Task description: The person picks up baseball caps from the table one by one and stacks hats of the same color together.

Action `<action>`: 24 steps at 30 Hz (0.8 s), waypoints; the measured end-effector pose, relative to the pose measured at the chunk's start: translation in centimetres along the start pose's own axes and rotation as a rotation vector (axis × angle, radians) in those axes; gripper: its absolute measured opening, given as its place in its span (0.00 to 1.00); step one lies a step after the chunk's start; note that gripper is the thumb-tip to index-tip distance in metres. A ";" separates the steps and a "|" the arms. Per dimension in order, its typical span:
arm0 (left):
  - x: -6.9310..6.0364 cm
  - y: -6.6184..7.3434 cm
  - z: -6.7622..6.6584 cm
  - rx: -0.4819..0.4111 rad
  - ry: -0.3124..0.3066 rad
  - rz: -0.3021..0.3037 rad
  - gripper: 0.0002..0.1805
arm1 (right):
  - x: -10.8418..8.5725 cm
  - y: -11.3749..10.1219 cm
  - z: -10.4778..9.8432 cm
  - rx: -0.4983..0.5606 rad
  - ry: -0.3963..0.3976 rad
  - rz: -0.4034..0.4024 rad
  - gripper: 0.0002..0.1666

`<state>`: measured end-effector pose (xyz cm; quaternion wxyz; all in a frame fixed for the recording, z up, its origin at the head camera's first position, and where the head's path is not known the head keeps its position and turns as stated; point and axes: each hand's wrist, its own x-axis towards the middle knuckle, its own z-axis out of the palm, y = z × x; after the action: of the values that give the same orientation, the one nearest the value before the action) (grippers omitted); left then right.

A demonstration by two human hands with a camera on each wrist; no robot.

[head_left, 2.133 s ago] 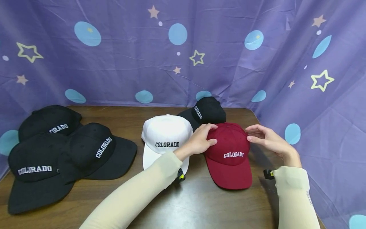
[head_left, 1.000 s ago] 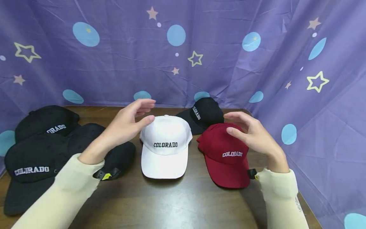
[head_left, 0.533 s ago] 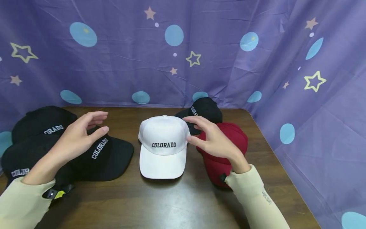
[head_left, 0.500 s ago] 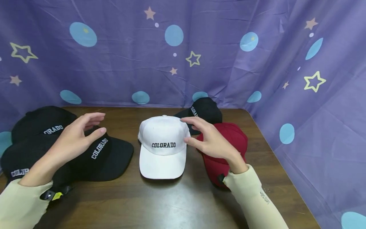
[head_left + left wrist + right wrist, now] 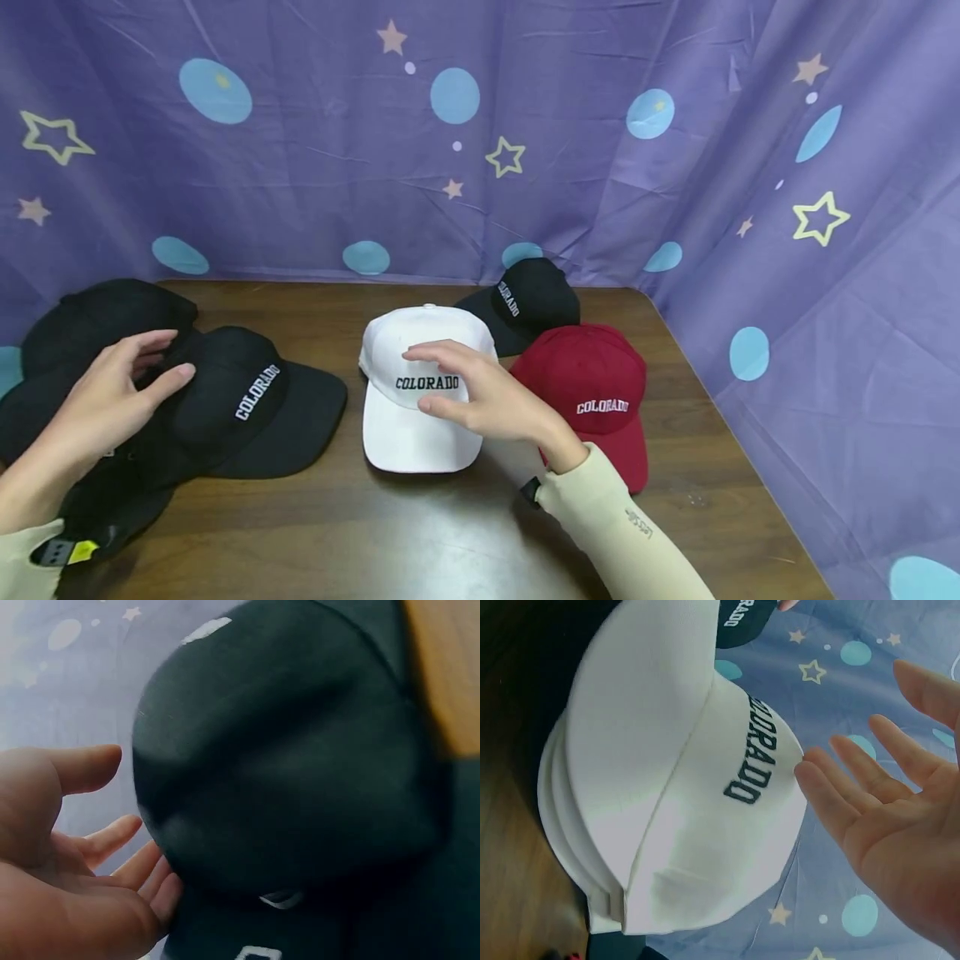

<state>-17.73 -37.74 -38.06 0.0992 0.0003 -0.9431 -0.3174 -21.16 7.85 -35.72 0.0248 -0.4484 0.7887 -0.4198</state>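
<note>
A purple fabric curtain printed with light-blue round and oval spots, yellow outlined five-pointed stars, solid peach stars and small whitish dots fills the back and right side. Soft folds and fine creases run through it, and it bends forward near the right rear corner of a brown wood-grain tabletop. The tabletop's right edge slants toward the lower right. A pale glare lies on its lower middle. The curtain looks greyish in the left wrist view, bluer in the right.
</note>
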 end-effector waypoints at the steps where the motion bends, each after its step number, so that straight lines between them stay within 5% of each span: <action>1: -0.1 -0.2 0.1 -0.001 -0.001 -0.003 0.38 | 0.0 0.0 0.2 0.006 -0.004 -0.006 0.33; 7: -0.7 -0.4 0.5 0.009 -0.018 -0.034 0.41 | 0.3 0.2 1.0 0.030 -0.033 -0.020 0.32; 14: -1.3 -0.4 0.6 0.012 -0.051 -0.158 0.47 | 0.5 -0.1 1.3 0.024 -0.051 -0.002 0.32; 18: -1.4 -1.0 0.3 -0.027 -0.143 -0.198 0.50 | 0.5 -0.1 1.4 0.016 -0.053 0.006 0.31; 24: -1.5 -2.3 -0.6 -0.179 -0.396 -0.256 0.56 | 0.5 0.1 1.5 0.038 -0.060 0.014 0.31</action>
<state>-16.25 -39.82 -39.24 -0.1287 0.0488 -0.9046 -0.4035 -20.90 6.54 -36.56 0.0600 -0.4545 0.7826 -0.4211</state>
